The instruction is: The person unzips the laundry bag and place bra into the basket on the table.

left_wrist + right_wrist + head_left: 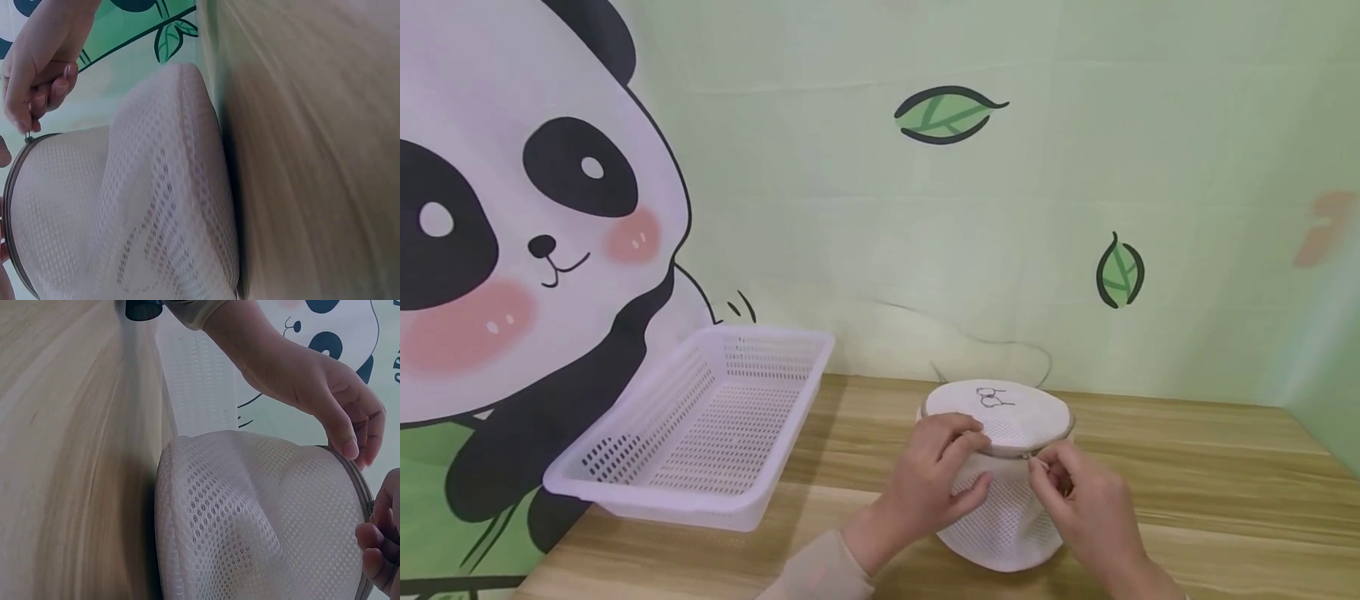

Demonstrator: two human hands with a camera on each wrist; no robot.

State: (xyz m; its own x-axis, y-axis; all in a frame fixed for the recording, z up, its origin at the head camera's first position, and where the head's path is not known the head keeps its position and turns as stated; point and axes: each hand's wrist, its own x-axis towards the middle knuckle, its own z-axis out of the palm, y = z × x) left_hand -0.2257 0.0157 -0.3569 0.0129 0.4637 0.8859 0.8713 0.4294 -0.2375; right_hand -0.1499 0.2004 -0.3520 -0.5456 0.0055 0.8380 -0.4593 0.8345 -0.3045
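Observation:
A round white mesh laundry bag [1007,525] stands upright on the wooden table, its top panel [1033,412] bearing a small dark line drawing. Around that panel runs a grey zipper [359,481]. My left hand [928,467] holds the bag's near left rim, fingers over the top panel and thumb lower by the mesh side. At the front right of the rim, my right hand [1093,500] pinches the small zipper pull [28,136] between thumb and forefinger. The mesh sides look slightly creased, and the bag's contents are hidden.
A white perforated plastic basket [681,498] stands on the table [1240,508] to the left of the bag. Behind them rises a pale green backdrop [820,167] printed with a panda and leaves.

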